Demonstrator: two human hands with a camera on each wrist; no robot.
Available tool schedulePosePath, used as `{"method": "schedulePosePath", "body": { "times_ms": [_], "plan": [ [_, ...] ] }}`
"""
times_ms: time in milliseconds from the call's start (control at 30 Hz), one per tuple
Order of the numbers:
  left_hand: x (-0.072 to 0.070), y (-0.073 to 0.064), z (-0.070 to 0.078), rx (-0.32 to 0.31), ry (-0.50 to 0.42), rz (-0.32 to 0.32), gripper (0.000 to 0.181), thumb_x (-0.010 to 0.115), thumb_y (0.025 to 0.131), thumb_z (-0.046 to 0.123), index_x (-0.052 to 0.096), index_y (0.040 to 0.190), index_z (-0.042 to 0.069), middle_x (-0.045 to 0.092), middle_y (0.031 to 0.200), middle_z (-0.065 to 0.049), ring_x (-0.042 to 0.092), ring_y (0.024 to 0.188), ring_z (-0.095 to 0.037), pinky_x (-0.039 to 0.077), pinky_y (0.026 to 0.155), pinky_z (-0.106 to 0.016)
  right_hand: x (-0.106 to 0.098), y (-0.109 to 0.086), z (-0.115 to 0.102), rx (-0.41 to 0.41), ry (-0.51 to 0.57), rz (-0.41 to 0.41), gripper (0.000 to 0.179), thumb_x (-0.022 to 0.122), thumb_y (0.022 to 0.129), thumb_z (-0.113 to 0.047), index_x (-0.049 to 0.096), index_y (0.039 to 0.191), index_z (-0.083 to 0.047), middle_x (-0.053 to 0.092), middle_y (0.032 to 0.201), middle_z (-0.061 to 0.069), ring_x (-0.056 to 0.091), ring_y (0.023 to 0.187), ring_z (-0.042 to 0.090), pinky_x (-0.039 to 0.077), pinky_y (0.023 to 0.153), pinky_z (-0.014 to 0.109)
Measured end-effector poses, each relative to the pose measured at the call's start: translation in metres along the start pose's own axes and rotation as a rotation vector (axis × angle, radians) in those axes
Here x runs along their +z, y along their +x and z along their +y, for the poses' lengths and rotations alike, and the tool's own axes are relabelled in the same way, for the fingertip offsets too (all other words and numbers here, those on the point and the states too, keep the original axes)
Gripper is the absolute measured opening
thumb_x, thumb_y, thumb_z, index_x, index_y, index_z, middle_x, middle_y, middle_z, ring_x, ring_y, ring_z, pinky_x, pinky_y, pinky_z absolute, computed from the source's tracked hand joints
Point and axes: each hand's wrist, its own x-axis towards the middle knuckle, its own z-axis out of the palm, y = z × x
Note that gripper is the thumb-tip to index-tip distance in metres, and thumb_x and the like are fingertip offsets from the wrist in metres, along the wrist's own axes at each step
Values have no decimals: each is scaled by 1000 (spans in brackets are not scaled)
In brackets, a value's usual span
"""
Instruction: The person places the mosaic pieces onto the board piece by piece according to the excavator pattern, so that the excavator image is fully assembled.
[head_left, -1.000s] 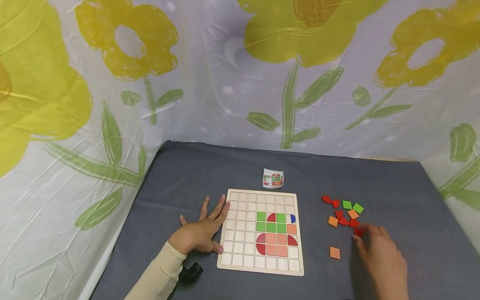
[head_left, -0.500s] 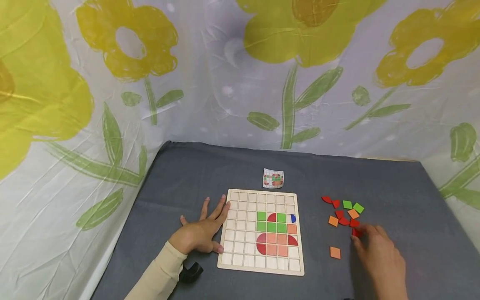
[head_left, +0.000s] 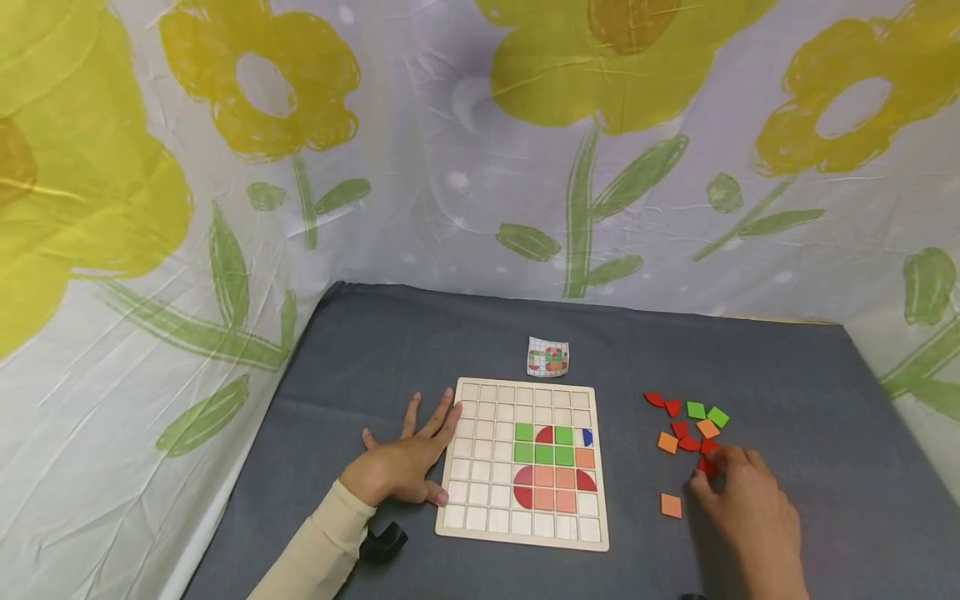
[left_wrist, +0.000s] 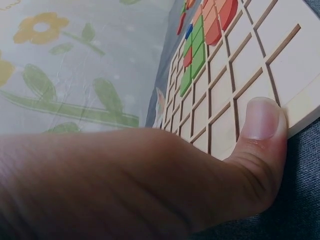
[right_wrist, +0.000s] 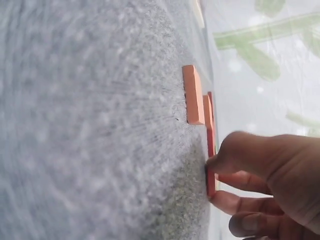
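Observation:
A wooden grid board (head_left: 522, 533) lies on the dark cloth, several of its cells filled with green, red, pink and blue pieces. My left hand (head_left: 401, 471) has its fingers spread against the board's left side; in the left wrist view the thumb (left_wrist: 262, 120) rests on the board's edge. Over at the right, my right hand (head_left: 753, 504) pinches a red tile (right_wrist: 210, 182) between thumb and fingertips, low over the cloth. Next to it lie loose red, green and orange pieces, among them an orange square (head_left: 667, 442) and a green square (head_left: 696, 410).
Behind the board lies a small printed card (head_left: 548, 357) with a coloured grid pattern. A single orange tile (head_left: 671, 506) sits nearer, between board and right hand. A black curved object (head_left: 383, 543) is by the left wrist. A flower-printed curtain (head_left: 420, 167) hangs behind the table.
My right hand has shifted slightly to the left with the red tile in its fingertips. The left hand and the board stay as they were.

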Motion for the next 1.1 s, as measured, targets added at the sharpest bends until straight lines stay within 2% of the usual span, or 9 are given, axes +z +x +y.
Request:
{"method": "schedulePosePath", "body": {
  "times_ms": [167, 300, 467, 633, 733, 933, 1100],
  "plan": [
    [0, 0, 0, 2, 1, 2, 130, 94, 77, 35, 6, 172, 27, -11, 178, 6, -18, 161, -39, 4, 94, -99, -1, -5, -4, -36, 33, 12, 41, 72, 90, -30, 62, 119, -3, 62, 117, 21, 64, 90, 39, 51, 69, 60],
    [1, 0, 0, 4, 1, 6, 130, 94, 77, 35, 6, 173, 27, -11, 178, 6, -17, 162, -38, 4, 94, -99, 1, -12, -13, -107, 62, 60, 35, 71, 89, -28, 61, 113, -5, 64, 112, 17, 64, 84, 34, 51, 62, 56],
    [0, 1, 0, 0, 7, 0, 131, 94, 77, 36, 5, 172, 27, -12, 178, 7, -18, 161, -38, 4, 94, -99, 8, -21, -34, -178, 78, 136, 32, 75, 87, -27, 62, 109, -8, 64, 105, 13, 61, 76, 28, 51, 57, 51],
    [0, 1, 0, -5, 0, -3, 131, 94, 77, 35, 5, 172, 27, -11, 178, 7, -18, 161, -38, 4, 94, -99, 15, -32, -59, -246, 89, 178, 30, 78, 83, -23, 65, 107, -9, 63, 96, 9, 53, 64, 20, 45, 52, 39],
    [0, 0, 0, -6, -8, -5, 131, 94, 76, 34, 6, 172, 27, -11, 178, 6, -19, 161, -39, 2, 94, -98, 18, -40, -71, -270, 92, 143, 30, 78, 83, -22, 65, 107, -11, 61, 96, 8, 50, 64, 17, 42, 51, 34],
    [-1, 0, 0, -5, -8, -6, 131, 94, 77, 35, 4, 172, 28, -12, 178, 7, -19, 161, -39, 2, 94, -99, 25, -56, -87, -331, 84, 85, 28, 83, 82, -22, 66, 104, -15, 62, 104, 9, 48, 63, 17, 41, 51, 33],
    [-2, 0, 1, -7, 1, -9, 131, 93, 77, 36, 4, 172, 28, -12, 178, 7, -19, 161, -39, 4, 94, -98, 32, -65, -96, -331, 88, 10, 26, 83, 84, -26, 66, 102, -19, 62, 109, 6, 46, 63, 14, 40, 52, 31]
  ]
}}
